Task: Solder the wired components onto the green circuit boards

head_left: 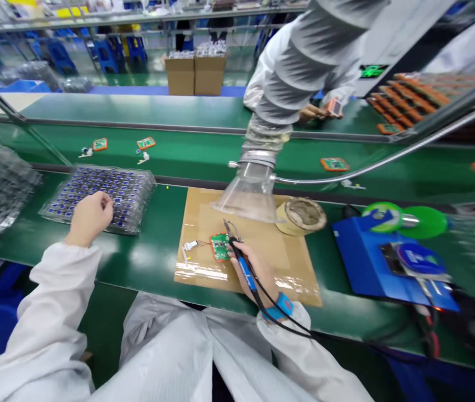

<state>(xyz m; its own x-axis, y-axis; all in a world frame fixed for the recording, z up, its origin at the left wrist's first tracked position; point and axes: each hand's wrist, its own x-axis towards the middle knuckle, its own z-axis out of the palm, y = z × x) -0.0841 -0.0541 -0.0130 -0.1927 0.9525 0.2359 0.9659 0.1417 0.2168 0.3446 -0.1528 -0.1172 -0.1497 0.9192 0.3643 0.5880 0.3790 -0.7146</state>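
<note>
Green circuit board [219, 247], rimmed in orange, lying flat on the brown mat [300, 282] on the worker's bench [157, 251]; from where I stand, take it as the centre of the dial, with twelve pointing away from the worker. At nine o'clock, thin wires [204, 243] run from its edge to a white connector [189, 245], which also lies on the mat. Judged by eye, the board is light and stiff, fragile on its upper face, and liable to skate on the glossy mat if nudged; the wire joints look like its weakest points. Hold it by the orange rim [221, 261], at twelve and six o'clock; do not lift or drag it by the wires. The right hand [259, 269], at four o'clock, has its fingers closed in a pen grip around the soldering iron [243, 265], whose tip points toward twelve, just past the board's far edge; the height of the tip, and whether a finger touches the board, I cannot tell. Grip the iron at the handle only and treat the tip as hot. The left hand [90, 218] is well apart, toward ten o'clock, over a clear tray [132, 224] of small blue parts [90, 181], its thumb and forefinger nearly together; whether a part is between them I cannot tell. The tray looks thin and pliant, so support it from beneath. The clear fume funnel [246, 198] hangs at one o'clock, near the board
</note>
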